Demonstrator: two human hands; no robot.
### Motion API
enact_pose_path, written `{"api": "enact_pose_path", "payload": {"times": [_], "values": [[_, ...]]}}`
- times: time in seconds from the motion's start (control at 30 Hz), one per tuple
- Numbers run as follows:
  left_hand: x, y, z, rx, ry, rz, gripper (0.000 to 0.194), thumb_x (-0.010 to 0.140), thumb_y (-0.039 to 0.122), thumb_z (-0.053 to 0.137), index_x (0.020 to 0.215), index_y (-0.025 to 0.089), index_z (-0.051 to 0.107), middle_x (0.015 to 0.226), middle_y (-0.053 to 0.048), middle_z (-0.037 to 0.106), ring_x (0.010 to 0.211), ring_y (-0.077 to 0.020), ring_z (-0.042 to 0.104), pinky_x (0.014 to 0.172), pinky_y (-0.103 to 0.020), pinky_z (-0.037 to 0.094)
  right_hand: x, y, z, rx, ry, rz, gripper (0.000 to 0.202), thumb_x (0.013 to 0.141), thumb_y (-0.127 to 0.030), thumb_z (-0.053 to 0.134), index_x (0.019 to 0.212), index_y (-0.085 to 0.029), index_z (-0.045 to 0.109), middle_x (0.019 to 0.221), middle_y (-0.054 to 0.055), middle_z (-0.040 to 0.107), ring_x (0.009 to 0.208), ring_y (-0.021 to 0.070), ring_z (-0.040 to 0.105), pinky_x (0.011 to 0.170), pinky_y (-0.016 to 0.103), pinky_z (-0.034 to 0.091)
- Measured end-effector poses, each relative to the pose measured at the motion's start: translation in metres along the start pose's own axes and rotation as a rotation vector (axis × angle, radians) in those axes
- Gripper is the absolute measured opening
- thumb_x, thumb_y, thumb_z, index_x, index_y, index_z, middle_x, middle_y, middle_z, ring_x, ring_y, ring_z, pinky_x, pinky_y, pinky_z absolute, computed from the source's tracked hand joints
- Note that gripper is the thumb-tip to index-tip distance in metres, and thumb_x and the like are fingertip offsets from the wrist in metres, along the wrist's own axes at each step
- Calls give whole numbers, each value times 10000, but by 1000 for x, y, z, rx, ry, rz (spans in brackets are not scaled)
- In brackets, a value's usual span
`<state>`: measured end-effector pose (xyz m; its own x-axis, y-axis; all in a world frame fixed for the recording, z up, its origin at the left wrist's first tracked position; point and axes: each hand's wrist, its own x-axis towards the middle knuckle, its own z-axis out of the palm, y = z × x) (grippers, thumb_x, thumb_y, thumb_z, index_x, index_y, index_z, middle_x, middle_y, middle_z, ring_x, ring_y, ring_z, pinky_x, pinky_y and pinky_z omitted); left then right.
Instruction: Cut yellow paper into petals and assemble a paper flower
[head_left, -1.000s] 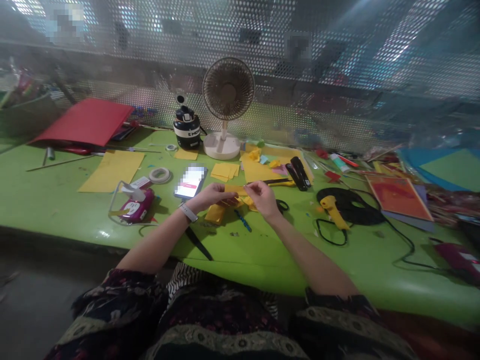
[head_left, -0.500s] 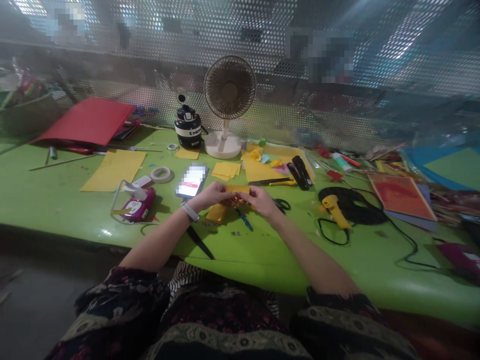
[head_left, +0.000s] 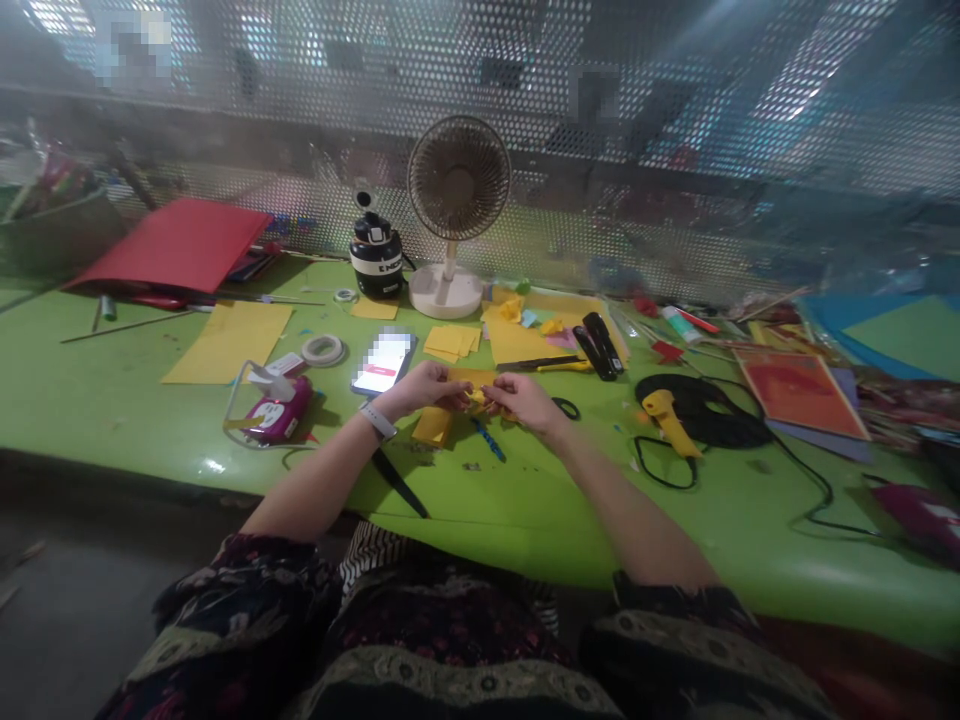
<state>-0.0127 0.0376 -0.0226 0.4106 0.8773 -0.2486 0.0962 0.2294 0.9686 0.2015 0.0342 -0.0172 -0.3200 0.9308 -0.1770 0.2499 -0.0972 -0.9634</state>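
Observation:
Near the middle of the table, my left hand (head_left: pixel 426 394) and my right hand (head_left: pixel 525 402) face each other over a piece of yellow paper (head_left: pixel 480 377). Both hands are closed, with fingertips pinching the paper from either side. A brighter yellow bit shows between the fingertips; its shape is too small to make out. Below my left hand lies a folded yellow paper (head_left: pixel 432 427). A blue pen-like stick (head_left: pixel 489 440) rests just under the hands. Beside my right hand are black scissor handles (head_left: pixel 568 407), partly covered.
A phone (head_left: pixel 383 362), a tape roll (head_left: pixel 322 349) and a purple device (head_left: pixel 279 410) lie to the left. Behind stand a fan (head_left: pixel 446 290) and a bottle (head_left: pixel 376 262). Staplers (head_left: pixel 598 347) and a yellow glue gun (head_left: pixel 673 420) lie right. Yellow slips (head_left: pixel 452 341) lie beyond my hands.
My fingertips have moved slightly apart, my right hand a little to the right, and a bright yellow bit now shows between them. The things on the table stay put.

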Motion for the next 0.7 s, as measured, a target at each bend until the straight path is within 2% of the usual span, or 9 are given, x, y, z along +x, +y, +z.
{"api": "enact_pose_path", "payload": {"times": [0.2,0.37,0.57,0.7], "values": [[-2,2,-3,3,-46,-12,422,603,413,892,840,95,748,864,-151,772,760,-204,747,664,-277,609,4,5,1,48,-10,-4,374,663,-440,847,689,-154,607,648,-5,678,502,84,587,453,177,409],[2,-4,-2,18,-60,-33,394,626,398,880,866,106,768,844,-136,775,725,-186,745,629,-243,596,-1,3,5,22,-43,-21,350,674,-437,836,709,-152,634,649,-5,680,511,88,591,480,190,441],[2,-3,-10,-41,-54,-26,326,608,330,899,747,94,721,788,-139,767,698,-188,742,650,-258,606,4,5,1,19,-9,-41,365,663,-458,844,687,-161,632,644,3,683,506,89,589,466,196,463],[1,0,-19,-40,-33,17,313,652,353,875,717,105,696,819,-144,770,703,-176,743,660,-253,606,8,6,-4,51,27,-42,383,655,-470,848,684,-160,624,620,5,673,497,84,577,476,202,478]]}}
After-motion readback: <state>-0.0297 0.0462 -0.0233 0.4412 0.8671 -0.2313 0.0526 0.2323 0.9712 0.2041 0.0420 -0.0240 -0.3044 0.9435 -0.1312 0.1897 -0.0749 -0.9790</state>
